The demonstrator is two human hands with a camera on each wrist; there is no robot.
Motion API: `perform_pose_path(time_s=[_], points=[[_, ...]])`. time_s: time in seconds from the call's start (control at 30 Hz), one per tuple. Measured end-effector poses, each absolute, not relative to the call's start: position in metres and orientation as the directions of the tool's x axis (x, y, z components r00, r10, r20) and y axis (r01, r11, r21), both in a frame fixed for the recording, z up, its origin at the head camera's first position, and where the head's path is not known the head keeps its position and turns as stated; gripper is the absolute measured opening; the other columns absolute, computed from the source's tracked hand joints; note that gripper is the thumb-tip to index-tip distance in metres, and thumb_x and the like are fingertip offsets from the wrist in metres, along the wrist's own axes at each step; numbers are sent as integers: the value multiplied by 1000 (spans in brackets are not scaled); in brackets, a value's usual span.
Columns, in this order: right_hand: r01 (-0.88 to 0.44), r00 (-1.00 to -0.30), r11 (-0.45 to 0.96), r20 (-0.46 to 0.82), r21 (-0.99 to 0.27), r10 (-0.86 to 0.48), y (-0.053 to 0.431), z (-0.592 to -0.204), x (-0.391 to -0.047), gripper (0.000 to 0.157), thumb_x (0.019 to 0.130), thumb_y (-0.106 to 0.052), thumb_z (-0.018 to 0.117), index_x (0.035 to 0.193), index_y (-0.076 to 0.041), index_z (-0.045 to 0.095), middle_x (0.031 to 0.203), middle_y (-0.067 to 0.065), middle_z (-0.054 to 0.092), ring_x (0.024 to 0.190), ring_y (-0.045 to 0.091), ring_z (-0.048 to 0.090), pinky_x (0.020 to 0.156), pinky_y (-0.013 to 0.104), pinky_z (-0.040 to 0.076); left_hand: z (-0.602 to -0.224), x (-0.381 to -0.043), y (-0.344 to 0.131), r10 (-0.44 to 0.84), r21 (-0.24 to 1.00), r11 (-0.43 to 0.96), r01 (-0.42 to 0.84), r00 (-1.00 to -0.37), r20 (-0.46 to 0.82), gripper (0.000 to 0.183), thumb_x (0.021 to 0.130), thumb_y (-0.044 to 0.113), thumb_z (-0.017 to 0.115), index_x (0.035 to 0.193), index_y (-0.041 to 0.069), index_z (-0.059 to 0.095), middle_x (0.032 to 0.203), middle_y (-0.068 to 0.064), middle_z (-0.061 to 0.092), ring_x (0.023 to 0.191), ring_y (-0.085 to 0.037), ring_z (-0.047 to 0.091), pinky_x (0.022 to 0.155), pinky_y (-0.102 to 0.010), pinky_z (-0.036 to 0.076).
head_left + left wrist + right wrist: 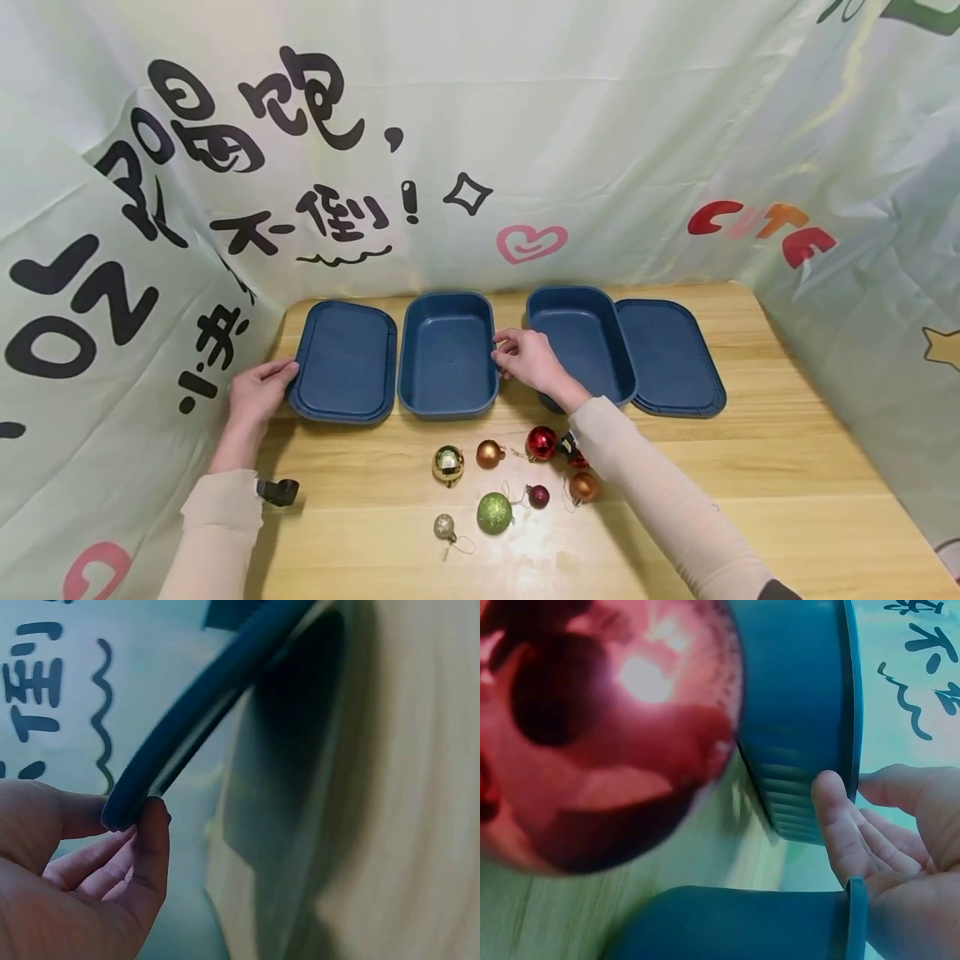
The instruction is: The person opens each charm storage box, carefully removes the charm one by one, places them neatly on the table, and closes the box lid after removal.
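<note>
At the left, my left hand [258,392] pinches the edge of a dark blue lid [345,362] between thumb and fingers. In the left wrist view the held lid edge [187,727] stands off the wooden table, above a dark shadow. My right hand [531,358] grips the right rim of an open blue box [450,362], which sits beside that lid and holds nothing. The right wrist view has the thumb at the rim and a fingertip [829,791] against the outer wall. A second open blue box [577,333] lies partly under the right forearm.
Another blue lid [675,358] lies against the second box's right side. In front are several Christmas baubles, among them a gold one [448,464], a green glitter one [494,513] and a red one [541,443]. Printed cloth [600,150] hangs behind the table [375,517].
</note>
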State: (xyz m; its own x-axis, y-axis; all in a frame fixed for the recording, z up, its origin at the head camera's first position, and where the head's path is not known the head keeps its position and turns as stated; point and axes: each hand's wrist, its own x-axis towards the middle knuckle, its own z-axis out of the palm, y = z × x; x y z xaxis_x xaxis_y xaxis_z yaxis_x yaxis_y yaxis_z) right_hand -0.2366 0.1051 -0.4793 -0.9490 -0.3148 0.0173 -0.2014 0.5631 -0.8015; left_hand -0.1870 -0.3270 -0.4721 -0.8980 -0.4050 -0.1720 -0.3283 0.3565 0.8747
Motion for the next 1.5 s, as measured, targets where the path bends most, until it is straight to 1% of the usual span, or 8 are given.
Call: perform_pose_path(time_s=[0.07, 0.17, 0.23, 0.47, 0.53, 0.9, 1.23, 1.5], points=[[-199, -950, 561, 18, -803, -312, 105, -480, -236, 38, 101, -11, 68, 136, 5, 66, 102, 17, 80, 72, 33, 77, 59, 26, 57, -468, -186, -326, -387, 900, 296, -321, -902, -194, 51, 103, 30, 70, 144, 1, 63, 87, 33, 69, 83, 22, 57, 72, -8, 50], [-193, -953, 558, 19, -807, -301, 105, -481, -236, 38, 101, -9, 69, 135, 5, 66, 100, 16, 81, 71, 33, 78, 59, 26, 58, -465, -186, -324, -363, 926, 211, -313, -904, -223, 55, 102, 30, 72, 147, 1, 61, 81, 37, 67, 83, 19, 61, 70, -11, 52], [-187, -955, 552, 19, -813, -296, 105, -481, -236, 37, 101, -9, 69, 135, 5, 66, 100, 16, 81, 70, 34, 78, 60, 28, 60, -462, -185, -321, -359, 938, 164, -307, -904, -232, 55, 101, 29, 73, 147, 2, 61, 81, 36, 69, 82, 15, 64, 68, -13, 53], [-111, -959, 478, -33, -872, -282, 103, -480, -238, 38, 101, -5, 67, 137, 7, 64, 104, 22, 80, 69, 35, 78, 70, 52, 64, -454, -182, -312, -344, 971, 15, -240, -913, -220, 45, 96, 22, 80, 137, 5, 72, 83, 25, 77, 80, 7, 72, 68, -14, 57], [-93, -959, 468, -47, -879, -280, 103, -480, -238, 39, 101, -4, 66, 138, 7, 63, 105, 24, 79, 68, 33, 78, 71, 53, 64, -452, -182, -309, -344, 975, -5, -220, -916, -209, 45, 94, 21, 81, 135, 5, 72, 83, 22, 78, 79, 6, 73, 68, -14, 58], [-46, -959, 432, -81, -901, -271, 104, -479, -236, 43, 102, -4, 65, 143, 7, 59, 109, 24, 78, 68, 27, 78, 74, 53, 64, -435, -177, -290, -415, 999, 44, -25, -910, -4, 45, 91, 13, 84, 128, -8, 72, 83, 21, 78, 80, 5, 75, 70, -12, 58], [-40, -960, 441, -88, -896, -267, 103, -480, -236, 43, 103, -5, 65, 143, 7, 59, 108, 24, 78, 66, 25, 78, 73, 52, 65, -422, -174, -277, -444, 990, 111, 83, -888, 124, 39, 90, 11, 85, 121, -10, 75, 81, 20, 78, 79, 5, 74, 71, -10, 56], [-124, -966, 538, -24, -834, -258, 100, -473, -236, 41, 101, -8, 67, 139, 8, 63, 106, 21, 79, 74, 31, 79, 74, 45, 65, -422, -171, -266, -448, 942, 286, 174, -845, 292, 31, 90, 13, 83, 113, -8, 79, 76, 29, 72, 73, 10, 70, 67, -8, 54]])
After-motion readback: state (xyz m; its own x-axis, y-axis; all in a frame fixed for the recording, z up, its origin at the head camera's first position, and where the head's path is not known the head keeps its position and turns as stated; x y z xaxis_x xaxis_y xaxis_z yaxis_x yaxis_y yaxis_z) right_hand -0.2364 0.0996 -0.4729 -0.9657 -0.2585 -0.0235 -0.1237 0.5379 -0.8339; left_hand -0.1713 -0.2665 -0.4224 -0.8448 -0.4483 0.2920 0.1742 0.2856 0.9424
